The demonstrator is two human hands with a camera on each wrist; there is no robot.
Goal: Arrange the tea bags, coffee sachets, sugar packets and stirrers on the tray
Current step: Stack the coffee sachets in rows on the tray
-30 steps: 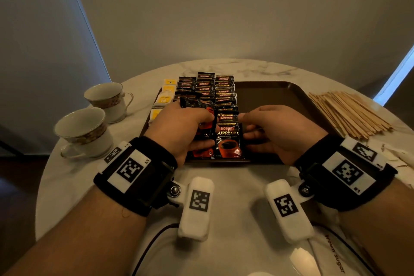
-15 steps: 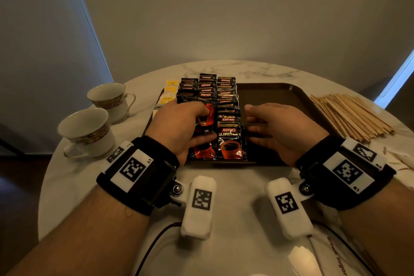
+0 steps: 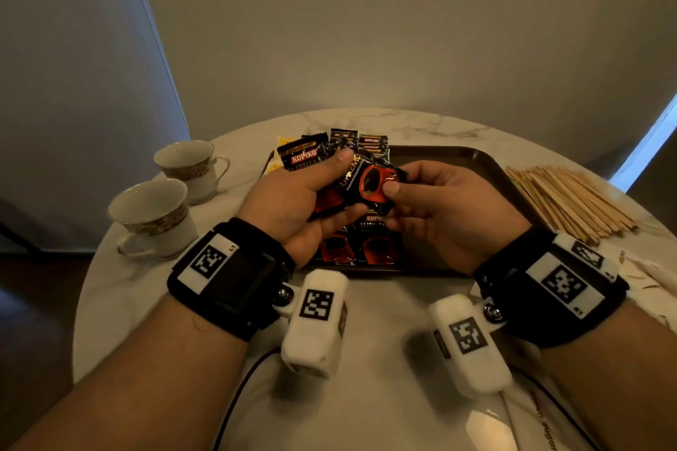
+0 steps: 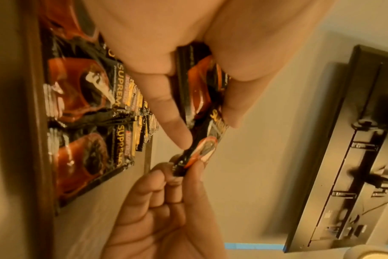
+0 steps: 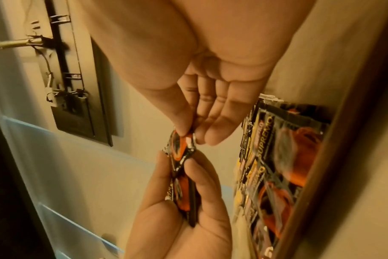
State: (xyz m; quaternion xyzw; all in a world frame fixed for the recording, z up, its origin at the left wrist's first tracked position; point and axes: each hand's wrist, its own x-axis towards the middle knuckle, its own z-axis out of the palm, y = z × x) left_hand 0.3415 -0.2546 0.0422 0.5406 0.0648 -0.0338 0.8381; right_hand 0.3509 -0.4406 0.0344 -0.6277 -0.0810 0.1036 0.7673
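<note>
Round marble tabletop. Brown tray at centre, rows of coffee sachets along its left side (black with red cups). Stirrers heaped at right edge, off tray. Two teacups at left edge. Left hand gripping a small stack of sachets above tray; right hand pinching top sachet.

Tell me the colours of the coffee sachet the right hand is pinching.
Black coffee sachet with a red-orange cup picture; clearest in the head view.
</note>
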